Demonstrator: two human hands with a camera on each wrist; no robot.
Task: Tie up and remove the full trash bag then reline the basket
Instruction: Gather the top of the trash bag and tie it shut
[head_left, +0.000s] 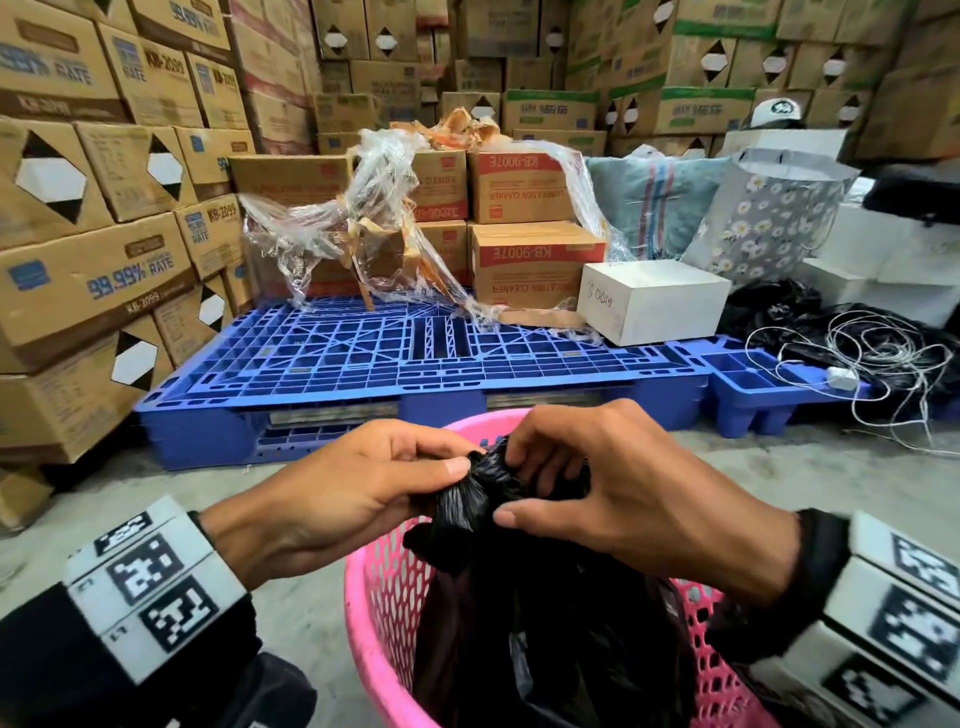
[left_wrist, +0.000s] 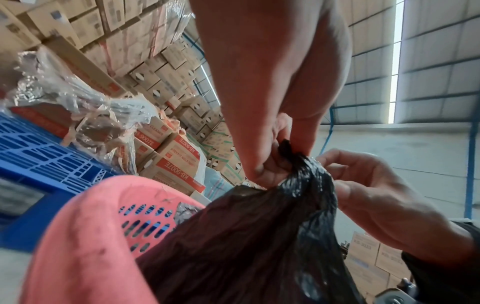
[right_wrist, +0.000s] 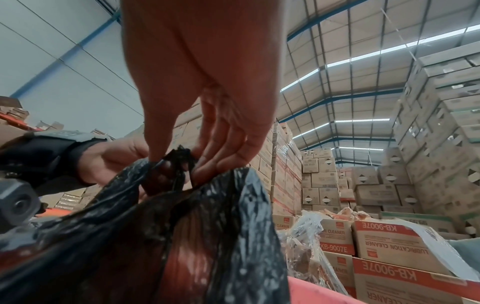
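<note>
Black plastic is bunched between my 2 hands: the trash bag (head_left: 545, 613) sits inside the pink basket (head_left: 382, 618), its gathered neck standing just above the basket's rim. My left hand (head_left: 343, 499) pinches the neck between thumb and fingers on the basket's left side; my right hand (head_left: 623, 493) pinches the twisted top from the right, thumb under, fingers curled over. I judge the knot is not yet closed. To do it well, I should keep the left pinch low and firm on the neck so the gather cannot spread, and let the right hand carry the loose tail around and through. Thin film like this tears if yanked, so a steady pull looks safer. Beyond the basket lies the blue pallet (head_left: 415, 358), and past that stand stacked cartons (head_left: 535, 260).
</note>
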